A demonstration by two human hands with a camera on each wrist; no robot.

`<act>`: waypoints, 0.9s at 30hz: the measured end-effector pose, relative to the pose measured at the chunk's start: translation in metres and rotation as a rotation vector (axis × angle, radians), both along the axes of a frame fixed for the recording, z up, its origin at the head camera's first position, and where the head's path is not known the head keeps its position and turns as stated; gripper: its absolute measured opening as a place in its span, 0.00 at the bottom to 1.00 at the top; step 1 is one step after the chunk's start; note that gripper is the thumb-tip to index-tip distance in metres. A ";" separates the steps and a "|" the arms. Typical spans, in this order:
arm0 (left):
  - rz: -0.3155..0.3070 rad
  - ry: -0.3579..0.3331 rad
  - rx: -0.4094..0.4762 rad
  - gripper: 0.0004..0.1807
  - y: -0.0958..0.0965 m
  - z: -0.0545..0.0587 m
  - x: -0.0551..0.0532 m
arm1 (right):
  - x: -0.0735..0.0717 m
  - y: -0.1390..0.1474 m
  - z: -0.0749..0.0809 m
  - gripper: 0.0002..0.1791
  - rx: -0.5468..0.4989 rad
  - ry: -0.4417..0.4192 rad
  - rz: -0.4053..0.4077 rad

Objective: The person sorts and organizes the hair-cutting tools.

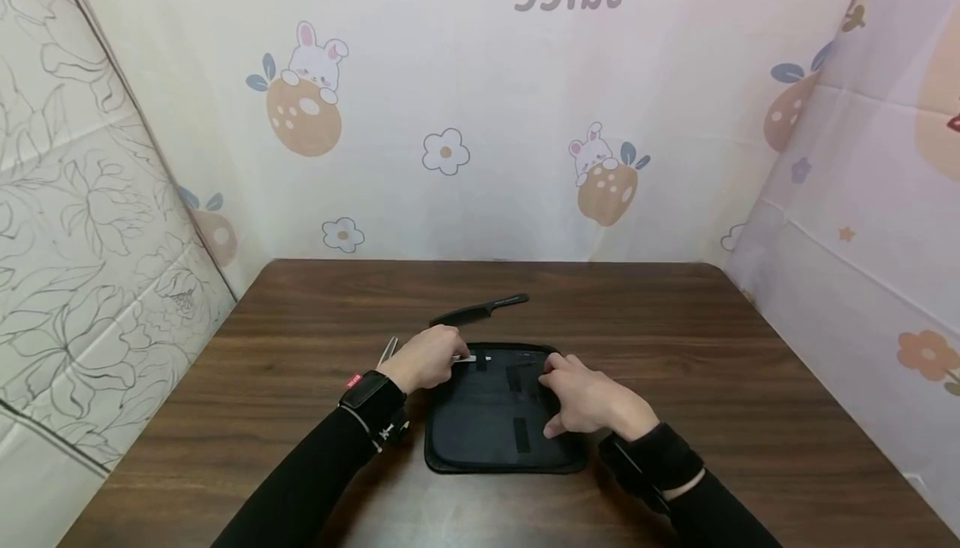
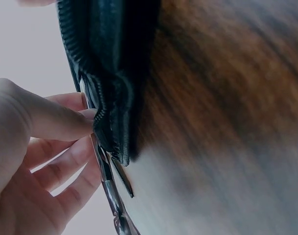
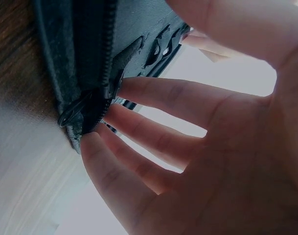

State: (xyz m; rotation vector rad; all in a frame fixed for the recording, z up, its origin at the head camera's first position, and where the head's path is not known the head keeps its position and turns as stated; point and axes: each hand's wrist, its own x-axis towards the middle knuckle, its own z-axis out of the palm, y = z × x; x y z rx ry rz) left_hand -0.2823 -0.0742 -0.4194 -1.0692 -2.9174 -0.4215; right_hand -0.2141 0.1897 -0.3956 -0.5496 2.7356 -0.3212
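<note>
A black zippered case (image 1: pixel 487 415) lies on the table with its dark inside facing up. At its upper left corner my left hand (image 1: pixel 429 358) pinches a slim silvery tool (image 1: pixel 463 358), whose far end shows beyond a black elastic loop (image 1: pixel 482 360). The tool's kind cannot be made out. My right hand (image 1: pixel 588 396) rests against the right side of the case, and in the right wrist view its fairly straight fingers (image 3: pixel 153 137) touch the zipped edge (image 3: pixel 107 54). Beside the left hand lies a pair of metal prongs (image 1: pixel 387 351), partly hidden by that hand.
Behind the case, a black comb (image 1: pixel 480 311) lies at a slant on the brown wooden table (image 1: pixel 645 315). More elastic straps (image 1: pixel 521 435) cross the case's inside. Patterned curtains (image 1: pixel 465 73) hang behind the table and at both sides.
</note>
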 end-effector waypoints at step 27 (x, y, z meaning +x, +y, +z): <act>0.027 -0.002 -0.061 0.17 0.010 0.003 0.005 | 0.000 0.000 0.000 0.37 0.003 -0.002 -0.007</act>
